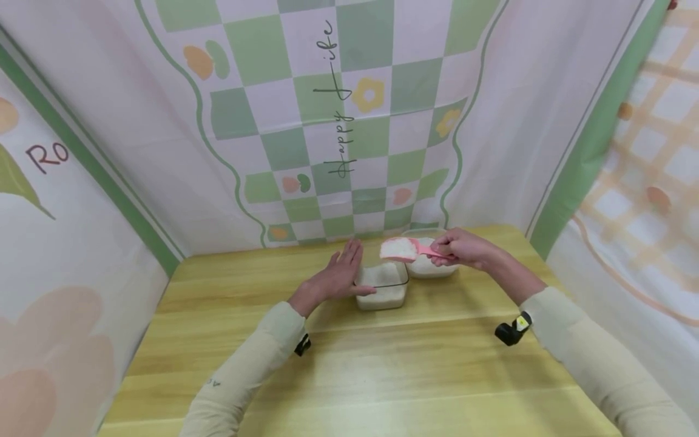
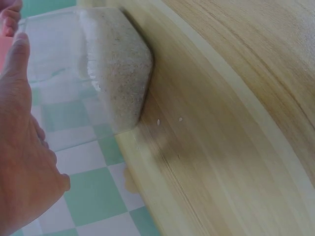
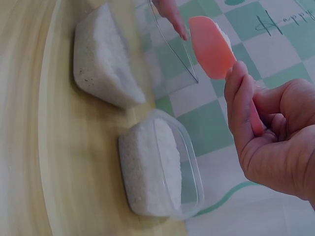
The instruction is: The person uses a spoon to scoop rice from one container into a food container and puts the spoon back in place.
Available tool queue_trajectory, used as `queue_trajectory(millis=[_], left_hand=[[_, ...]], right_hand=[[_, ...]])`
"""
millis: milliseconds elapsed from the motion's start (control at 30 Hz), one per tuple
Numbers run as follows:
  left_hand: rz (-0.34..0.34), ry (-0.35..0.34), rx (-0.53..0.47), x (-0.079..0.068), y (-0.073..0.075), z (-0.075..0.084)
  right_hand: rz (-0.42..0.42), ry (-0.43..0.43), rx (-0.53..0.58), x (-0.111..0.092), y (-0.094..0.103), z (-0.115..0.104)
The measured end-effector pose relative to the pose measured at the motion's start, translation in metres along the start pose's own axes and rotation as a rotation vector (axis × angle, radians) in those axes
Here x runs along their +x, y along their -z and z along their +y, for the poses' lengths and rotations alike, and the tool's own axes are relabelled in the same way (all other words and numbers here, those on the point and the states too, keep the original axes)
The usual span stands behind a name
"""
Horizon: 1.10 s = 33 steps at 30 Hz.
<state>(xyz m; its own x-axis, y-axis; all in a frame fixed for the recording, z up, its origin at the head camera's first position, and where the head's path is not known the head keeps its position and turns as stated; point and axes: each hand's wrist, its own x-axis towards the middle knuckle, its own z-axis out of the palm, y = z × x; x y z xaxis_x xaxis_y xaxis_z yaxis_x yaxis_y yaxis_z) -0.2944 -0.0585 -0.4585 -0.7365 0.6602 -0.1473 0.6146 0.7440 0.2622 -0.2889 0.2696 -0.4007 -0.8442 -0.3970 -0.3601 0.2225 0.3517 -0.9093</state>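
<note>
My right hand [image 1: 464, 247] grips the handle of a pink scoop [image 3: 211, 46] heaped with what looks like white rice [image 1: 398, 247]. The scoop is level in the air, over the gap between two clear containers. Beneath it to the left is a square container [image 1: 382, 298], with rice filling its lower part. My left hand [image 1: 340, 273] lies along that container's left side with straight fingers, the thumb near the front rim. A second clear container [image 3: 142, 167], rounder at the rim and holding rice, stands to the right under my right hand.
Both containers stand on a wooden table [image 1: 229, 340] near its back edge. A few loose grains [image 2: 158, 122] lie beside the left container. Behind the table hangs a green checkered cloth [image 1: 306, 145], with more printed cloth on both sides.
</note>
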Motion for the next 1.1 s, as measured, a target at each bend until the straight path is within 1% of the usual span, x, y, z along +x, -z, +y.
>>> queue_trajectory(millis=[133,333,600,800,900,1100], left_hand=[[0.003,0.003,-0.006,0.0,-0.001,0.0],[0.009,0.002,-0.006,0.001,0.0,0.0],[0.013,0.001,0.004,0.0,0.0,0.0],[0.02,0.0,0.0,0.0,-0.001,-0.001],[0.024,-0.003,0.007,0.0,-0.002,-0.001],[0.027,-0.013,0.017,0.0,-0.003,-0.001]], right_hand=[[0.024,0.003,0.015,-0.005,0.009,0.003],[0.081,-0.02,0.024,-0.013,0.026,0.009],[0.116,-0.038,0.013,-0.021,0.045,0.021],[0.133,-0.059,-0.019,-0.019,0.054,0.032],[0.129,-0.053,-0.039,-0.016,0.057,0.036],[0.142,-0.052,-0.1,-0.011,0.056,0.039]])
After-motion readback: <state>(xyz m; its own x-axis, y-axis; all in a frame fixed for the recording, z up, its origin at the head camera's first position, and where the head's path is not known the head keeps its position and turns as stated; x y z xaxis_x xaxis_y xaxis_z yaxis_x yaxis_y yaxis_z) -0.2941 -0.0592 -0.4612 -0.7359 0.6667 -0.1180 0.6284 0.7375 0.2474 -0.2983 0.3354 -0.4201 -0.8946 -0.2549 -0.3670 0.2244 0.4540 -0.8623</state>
